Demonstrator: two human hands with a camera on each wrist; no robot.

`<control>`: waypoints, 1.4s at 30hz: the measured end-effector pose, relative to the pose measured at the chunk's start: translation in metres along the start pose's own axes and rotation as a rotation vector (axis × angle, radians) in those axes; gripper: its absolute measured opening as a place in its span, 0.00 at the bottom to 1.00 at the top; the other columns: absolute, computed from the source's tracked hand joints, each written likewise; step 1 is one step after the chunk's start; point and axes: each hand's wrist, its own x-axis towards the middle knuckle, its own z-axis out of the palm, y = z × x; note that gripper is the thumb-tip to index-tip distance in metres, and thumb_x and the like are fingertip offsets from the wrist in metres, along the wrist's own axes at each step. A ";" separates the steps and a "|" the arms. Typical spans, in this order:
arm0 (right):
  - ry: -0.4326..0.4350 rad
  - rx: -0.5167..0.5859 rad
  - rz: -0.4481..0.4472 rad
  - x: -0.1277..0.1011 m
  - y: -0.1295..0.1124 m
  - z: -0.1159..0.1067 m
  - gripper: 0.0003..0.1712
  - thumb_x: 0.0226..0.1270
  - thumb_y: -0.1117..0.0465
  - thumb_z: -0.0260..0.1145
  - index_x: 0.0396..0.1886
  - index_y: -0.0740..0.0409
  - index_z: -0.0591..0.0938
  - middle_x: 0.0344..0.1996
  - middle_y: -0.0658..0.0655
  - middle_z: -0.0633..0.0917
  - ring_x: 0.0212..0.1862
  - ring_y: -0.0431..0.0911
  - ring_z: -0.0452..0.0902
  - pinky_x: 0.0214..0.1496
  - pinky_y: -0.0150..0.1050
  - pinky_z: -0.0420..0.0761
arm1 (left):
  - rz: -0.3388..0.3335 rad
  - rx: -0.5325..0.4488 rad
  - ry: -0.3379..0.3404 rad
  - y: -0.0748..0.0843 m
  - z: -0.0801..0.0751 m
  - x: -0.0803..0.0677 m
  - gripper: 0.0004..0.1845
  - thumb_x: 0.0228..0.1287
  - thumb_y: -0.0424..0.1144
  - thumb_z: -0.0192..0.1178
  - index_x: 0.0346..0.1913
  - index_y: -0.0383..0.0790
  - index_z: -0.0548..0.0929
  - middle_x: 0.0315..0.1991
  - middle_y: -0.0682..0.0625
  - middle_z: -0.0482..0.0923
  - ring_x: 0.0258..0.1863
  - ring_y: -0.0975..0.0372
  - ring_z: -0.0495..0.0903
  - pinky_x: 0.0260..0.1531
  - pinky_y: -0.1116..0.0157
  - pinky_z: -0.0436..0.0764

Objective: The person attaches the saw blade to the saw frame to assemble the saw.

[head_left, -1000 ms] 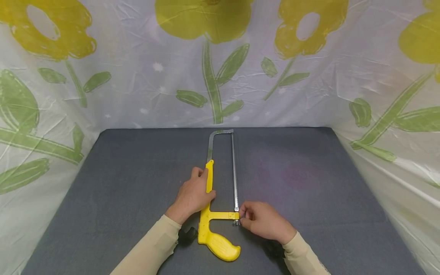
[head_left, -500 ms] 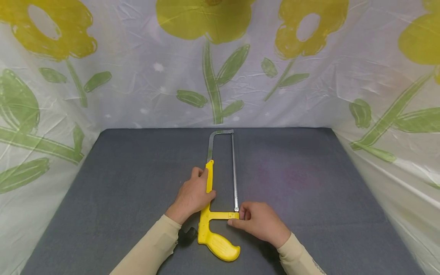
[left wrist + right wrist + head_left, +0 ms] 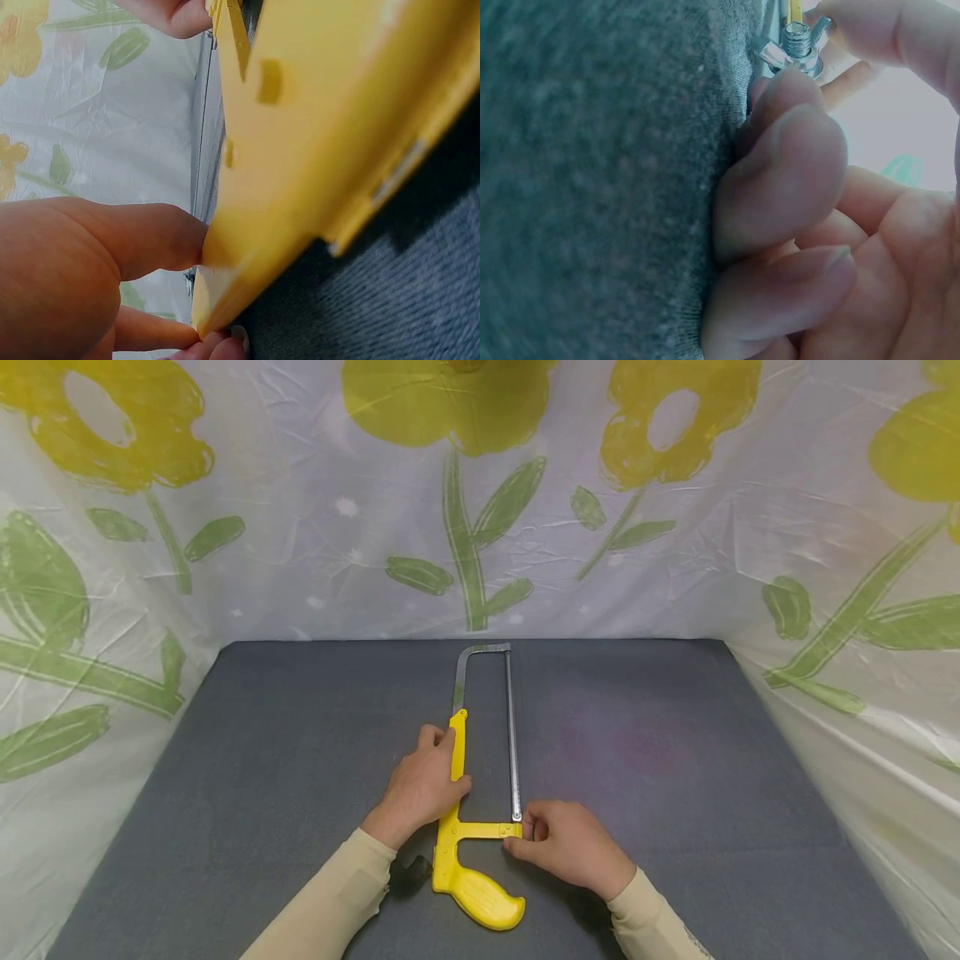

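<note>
A yellow hacksaw (image 3: 480, 810) lies flat mid-bench (image 3: 262, 760). The left hand (image 3: 420, 789) grips its yellow frame bar. The right hand (image 3: 570, 847) pinches the wing nut (image 3: 795, 51) at the blade's near end.

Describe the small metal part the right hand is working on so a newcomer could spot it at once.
On the grey table lies a yellow hacksaw. Follow its blade to the near end, where the right hand pinches a wing nut. It is the only small silver winged piece, on a threaded bolt.
</note>
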 end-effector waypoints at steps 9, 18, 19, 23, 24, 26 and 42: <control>-0.018 0.025 -0.020 0.000 0.001 -0.001 0.15 0.62 0.48 0.77 0.22 0.42 0.80 0.15 0.39 0.73 0.19 0.33 0.65 0.23 0.31 0.64 | 0.001 -0.015 0.003 0.000 -0.001 -0.001 0.46 0.69 0.42 0.73 0.84 0.33 0.64 0.71 0.39 0.66 0.26 0.58 0.76 0.25 0.65 0.75; -0.058 0.084 -0.030 0.000 0.002 -0.003 0.10 0.63 0.52 0.76 0.26 0.44 0.82 0.17 0.40 0.76 0.19 0.33 0.65 0.23 0.31 0.65 | 0.017 -0.014 0.010 -0.002 0.000 -0.001 0.46 0.68 0.41 0.73 0.83 0.32 0.64 0.70 0.38 0.67 0.22 0.58 0.75 0.23 0.65 0.73; -0.060 0.086 -0.031 0.000 0.002 -0.003 0.10 0.63 0.52 0.75 0.26 0.43 0.82 0.17 0.40 0.76 0.20 0.33 0.65 0.24 0.31 0.65 | 0.016 -0.016 0.009 -0.002 0.000 -0.001 0.46 0.68 0.41 0.72 0.83 0.32 0.64 0.70 0.38 0.67 0.22 0.58 0.75 0.23 0.65 0.73; -0.068 0.091 -0.032 0.000 0.003 -0.004 0.10 0.63 0.52 0.75 0.26 0.44 0.82 0.17 0.40 0.76 0.19 0.33 0.65 0.24 0.31 0.65 | 0.012 -0.019 0.004 -0.002 0.001 0.000 0.45 0.68 0.41 0.72 0.84 0.33 0.64 0.70 0.38 0.67 0.22 0.58 0.75 0.23 0.65 0.73; -0.070 0.092 -0.033 0.000 0.003 -0.004 0.10 0.64 0.52 0.75 0.26 0.44 0.82 0.17 0.40 0.76 0.19 0.33 0.65 0.24 0.31 0.65 | 0.011 -0.018 0.003 -0.002 0.001 0.000 0.45 0.68 0.41 0.72 0.84 0.33 0.64 0.70 0.38 0.67 0.23 0.58 0.75 0.23 0.65 0.73; -0.073 0.093 -0.033 0.000 0.004 -0.004 0.10 0.64 0.53 0.74 0.26 0.44 0.82 0.17 0.40 0.76 0.19 0.33 0.65 0.24 0.31 0.65 | 0.011 -0.017 0.004 -0.002 0.001 0.000 0.45 0.68 0.41 0.72 0.84 0.33 0.64 0.70 0.38 0.67 0.23 0.58 0.76 0.23 0.65 0.73; -0.084 0.095 -0.051 -0.001 0.005 -0.005 0.08 0.66 0.56 0.72 0.27 0.44 0.83 0.16 0.39 0.74 0.19 0.32 0.63 0.24 0.30 0.63 | 0.008 -0.013 0.010 -0.001 0.001 0.000 0.45 0.68 0.41 0.72 0.84 0.33 0.64 0.70 0.39 0.67 0.26 0.58 0.76 0.24 0.66 0.74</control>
